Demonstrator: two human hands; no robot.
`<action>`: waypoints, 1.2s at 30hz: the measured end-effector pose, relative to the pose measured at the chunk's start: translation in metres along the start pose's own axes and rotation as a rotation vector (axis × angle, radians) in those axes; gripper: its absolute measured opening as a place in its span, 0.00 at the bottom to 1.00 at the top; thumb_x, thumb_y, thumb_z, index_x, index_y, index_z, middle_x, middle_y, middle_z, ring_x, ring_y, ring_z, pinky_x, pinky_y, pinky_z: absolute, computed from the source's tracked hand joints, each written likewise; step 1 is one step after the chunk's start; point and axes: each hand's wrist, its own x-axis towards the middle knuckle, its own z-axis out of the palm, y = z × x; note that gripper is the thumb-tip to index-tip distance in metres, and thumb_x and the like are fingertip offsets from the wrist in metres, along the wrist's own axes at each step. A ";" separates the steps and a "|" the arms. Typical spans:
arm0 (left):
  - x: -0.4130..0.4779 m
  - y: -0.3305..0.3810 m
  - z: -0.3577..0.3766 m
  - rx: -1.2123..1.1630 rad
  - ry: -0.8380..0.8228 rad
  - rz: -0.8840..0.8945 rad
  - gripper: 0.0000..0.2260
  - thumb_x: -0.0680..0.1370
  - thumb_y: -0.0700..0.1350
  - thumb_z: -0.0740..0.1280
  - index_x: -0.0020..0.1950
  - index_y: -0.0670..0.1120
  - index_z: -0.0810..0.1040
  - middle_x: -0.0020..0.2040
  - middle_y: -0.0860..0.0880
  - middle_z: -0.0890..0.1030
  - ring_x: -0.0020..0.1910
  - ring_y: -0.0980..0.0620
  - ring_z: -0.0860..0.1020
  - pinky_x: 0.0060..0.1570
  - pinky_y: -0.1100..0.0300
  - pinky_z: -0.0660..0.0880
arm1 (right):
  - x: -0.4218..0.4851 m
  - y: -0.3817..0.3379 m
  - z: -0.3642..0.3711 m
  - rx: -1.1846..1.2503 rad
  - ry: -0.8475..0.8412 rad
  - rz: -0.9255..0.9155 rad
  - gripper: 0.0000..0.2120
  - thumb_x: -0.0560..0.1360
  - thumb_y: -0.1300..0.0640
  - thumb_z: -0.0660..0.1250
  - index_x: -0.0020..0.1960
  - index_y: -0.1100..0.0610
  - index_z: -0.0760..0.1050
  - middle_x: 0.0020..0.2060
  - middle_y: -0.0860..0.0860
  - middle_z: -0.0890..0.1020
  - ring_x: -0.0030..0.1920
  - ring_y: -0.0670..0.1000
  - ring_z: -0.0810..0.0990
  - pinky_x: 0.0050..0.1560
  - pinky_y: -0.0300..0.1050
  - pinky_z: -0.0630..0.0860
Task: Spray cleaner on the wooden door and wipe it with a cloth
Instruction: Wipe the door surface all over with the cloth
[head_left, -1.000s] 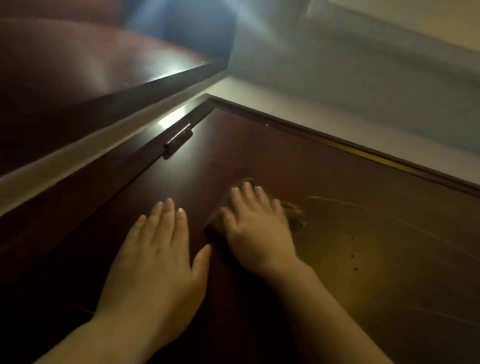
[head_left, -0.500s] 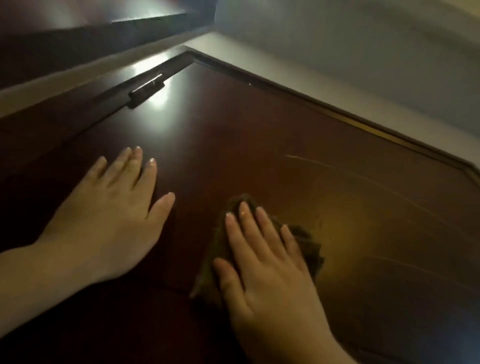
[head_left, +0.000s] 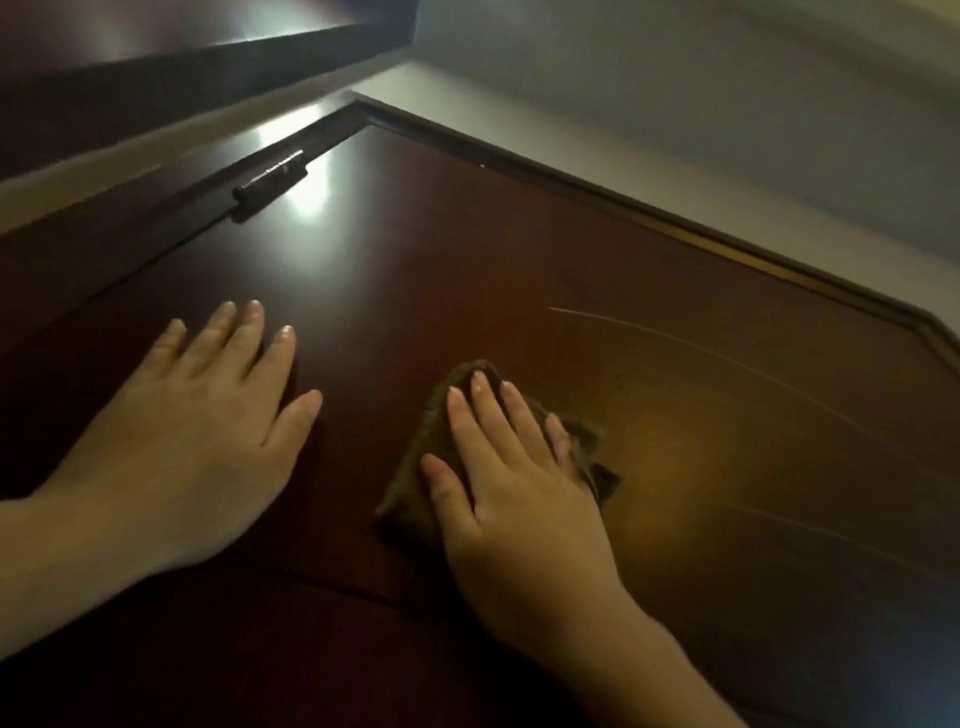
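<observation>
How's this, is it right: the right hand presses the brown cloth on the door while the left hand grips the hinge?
No: the head view shows the left hand lying flat on the door, clear of the hinge. The rest holds.

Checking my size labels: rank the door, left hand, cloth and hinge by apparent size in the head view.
1. door
2. left hand
3. cloth, partly hidden under the right hand, so unsure
4. hinge

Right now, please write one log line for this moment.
step: wipe | right hand: flat on cloth | left hand: flat on door
</observation>
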 end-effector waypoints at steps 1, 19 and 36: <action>0.002 0.005 -0.001 -0.021 0.032 0.050 0.34 0.80 0.56 0.39 0.64 0.34 0.73 0.66 0.32 0.69 0.66 0.35 0.68 0.62 0.38 0.61 | 0.006 0.012 -0.004 -0.001 -0.004 0.017 0.32 0.74 0.37 0.34 0.75 0.45 0.40 0.74 0.40 0.39 0.71 0.39 0.33 0.69 0.41 0.31; 0.025 0.100 0.000 -0.146 0.089 -0.004 0.36 0.71 0.59 0.33 0.74 0.43 0.50 0.74 0.42 0.49 0.75 0.45 0.54 0.71 0.56 0.46 | 0.086 0.108 -0.036 -0.017 -0.073 0.244 0.25 0.81 0.44 0.44 0.76 0.49 0.47 0.76 0.47 0.46 0.75 0.48 0.43 0.72 0.50 0.40; 0.018 0.098 -0.004 -0.124 -0.039 0.035 0.39 0.61 0.57 0.21 0.72 0.47 0.31 0.75 0.47 0.34 0.74 0.51 0.34 0.67 0.57 0.32 | 0.080 0.140 -0.035 -0.037 0.126 0.837 0.27 0.81 0.45 0.41 0.75 0.56 0.53 0.76 0.53 0.54 0.75 0.56 0.50 0.73 0.59 0.46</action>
